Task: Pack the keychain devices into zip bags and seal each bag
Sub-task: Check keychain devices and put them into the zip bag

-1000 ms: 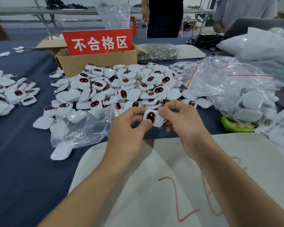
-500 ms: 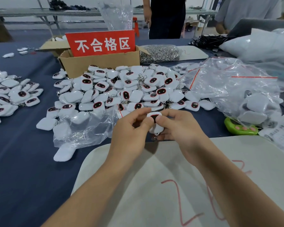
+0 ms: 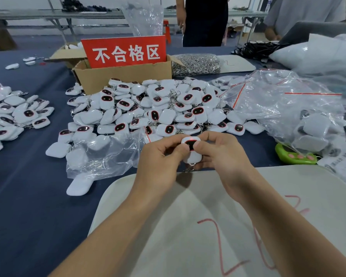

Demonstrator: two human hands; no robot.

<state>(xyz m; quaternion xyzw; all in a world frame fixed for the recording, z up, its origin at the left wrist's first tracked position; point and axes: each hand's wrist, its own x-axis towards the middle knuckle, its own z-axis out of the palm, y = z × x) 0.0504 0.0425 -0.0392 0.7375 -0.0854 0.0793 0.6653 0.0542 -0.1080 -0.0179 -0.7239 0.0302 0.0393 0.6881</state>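
Keychain device [image 3: 192, 156] was up in both hands over the near middle of the table [image 3: 28, 196], right above the far edge of the white mat [image 3: 188, 226].

Head cam, the only view: left hand [image 3: 160, 156] and right hand [image 3: 226, 154] both pinched it, thumbs on the dark face and the other fingers curled round behind, with the key ring dangling underneath. Half a second before it had been tipped nearly edge-on. Now it faced the camera again, and a little red dot glowed at the top of the screen that I couldn't spot a second earlier. My guess is that was a quick power check rather than packing, since I couldn't make out any bag round it.

The loose pile [image 3: 158, 108] sat just beyond the hands, toward the table's middle. A crumpled clear bag [image 3: 104, 154] with a few devices inside lay left of the hands, and a bigger zip bag [image 3: 288, 108] sat toward the right edge. Bagging and sealing this one looked still ahead.
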